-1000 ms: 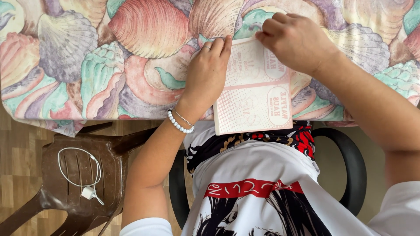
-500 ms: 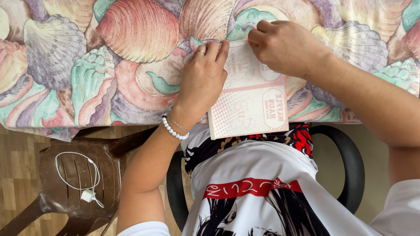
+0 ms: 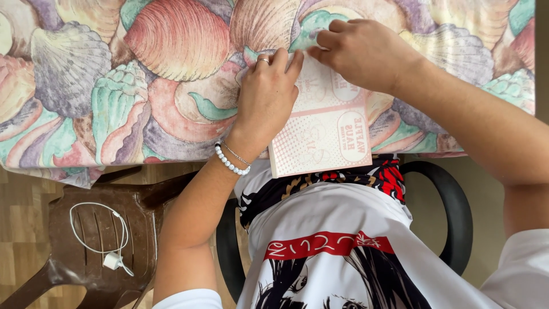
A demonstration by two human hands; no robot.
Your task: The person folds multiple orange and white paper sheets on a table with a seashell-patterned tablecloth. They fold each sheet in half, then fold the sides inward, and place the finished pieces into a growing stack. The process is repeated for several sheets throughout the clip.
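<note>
Soft, even daylight, sharp across the frame

The light was bright and diffuse, with no glare on the shell-patterned desk [image 3: 114, 86]. Only faint shadows sat under the hands [image 3: 266, 94] and beneath the desk edge, where the brown chair [image 3: 97, 240] lay dimmer. Focus held well; no obvious blur or edge distortion showed.

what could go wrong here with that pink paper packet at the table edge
The pink paper packet overhangs the near edge of the table; if the left hand lifts, it may slide into the lap. The right hand pinches its top corner, so a hard pull might tear it unevenly. On the brown chair, the white charger cable lies loose and might get knocked off.
</note>
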